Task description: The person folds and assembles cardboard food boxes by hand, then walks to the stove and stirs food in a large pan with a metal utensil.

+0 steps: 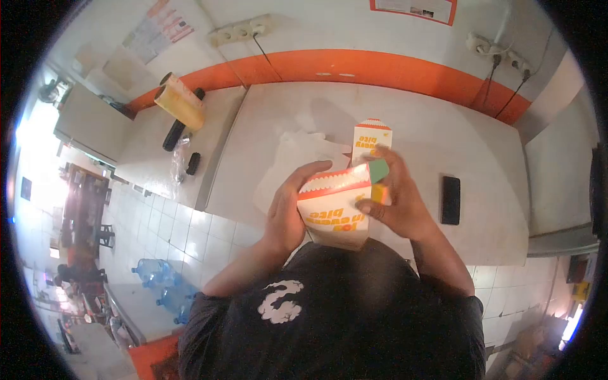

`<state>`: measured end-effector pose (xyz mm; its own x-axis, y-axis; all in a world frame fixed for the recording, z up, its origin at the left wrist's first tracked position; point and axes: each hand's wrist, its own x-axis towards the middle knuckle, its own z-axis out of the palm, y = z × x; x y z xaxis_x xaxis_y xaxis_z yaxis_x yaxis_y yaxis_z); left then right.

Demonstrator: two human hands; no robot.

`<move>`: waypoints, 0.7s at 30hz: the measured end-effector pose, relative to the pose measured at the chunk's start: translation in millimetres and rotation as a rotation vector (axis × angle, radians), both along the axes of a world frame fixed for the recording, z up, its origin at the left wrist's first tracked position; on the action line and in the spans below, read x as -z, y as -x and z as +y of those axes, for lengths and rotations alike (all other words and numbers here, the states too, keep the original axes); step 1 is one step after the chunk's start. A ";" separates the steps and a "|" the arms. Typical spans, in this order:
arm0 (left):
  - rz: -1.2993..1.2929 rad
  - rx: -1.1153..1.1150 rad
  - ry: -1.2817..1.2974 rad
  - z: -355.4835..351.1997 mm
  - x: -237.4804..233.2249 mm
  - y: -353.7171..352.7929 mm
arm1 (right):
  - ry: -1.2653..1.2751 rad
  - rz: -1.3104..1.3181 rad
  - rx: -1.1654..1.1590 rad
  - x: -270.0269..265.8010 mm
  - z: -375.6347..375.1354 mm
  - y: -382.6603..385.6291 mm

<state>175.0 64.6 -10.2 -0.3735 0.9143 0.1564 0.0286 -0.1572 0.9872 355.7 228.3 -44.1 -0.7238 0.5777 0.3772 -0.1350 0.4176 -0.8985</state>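
A white food carton [335,215] with orange-yellow lettering, a red band and a scalloped edge is held close to my chest, tilted. My left hand [288,212] wraps around its left side, fingers along the top edge. At the right side, my right hand [405,209] has its thumb on the carton's front edge and its fingers curved behind a green flap [379,170]. Just beyond, a second carton [372,136] of the same print stands on the table, partly covered by my right fingers. White thin sheets or bags [291,158] lie left of it.
A black phone [450,199] lies on the white table [487,145] at right. On the left counter are yellowish rolls [180,107] and black items. Blue water bottles [161,285] are on the floor at lower left. Wall sockets [240,31] with cables hang behind.
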 end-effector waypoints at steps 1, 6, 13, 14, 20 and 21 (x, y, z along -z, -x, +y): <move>0.036 0.049 -0.072 2.3 1.6 -2.9 | 0.123 -0.006 -0.063 7.2 -0.9 0.5; 0.123 0.277 0.239 0.4 -3.1 7.8 | 0.370 0.051 -0.074 3.6 -7.5 3.8; 1.149 -0.103 -0.190 17.3 -35.2 1.9 | -0.030 -0.334 -0.099 -42.5 2.3 -18.3; 1.263 -0.002 -0.203 17.5 -38.9 6.0 | -0.102 -0.286 -0.081 -44.8 1.4 -18.8; 1.202 0.106 -0.058 21.8 -56.7 2.2 | -0.069 -0.100 0.066 -43.2 2.8 -20.0; 1.163 0.097 -0.016 22.1 -59.7 -2.7 | 0.026 -0.118 0.050 -42.6 3.9 -25.3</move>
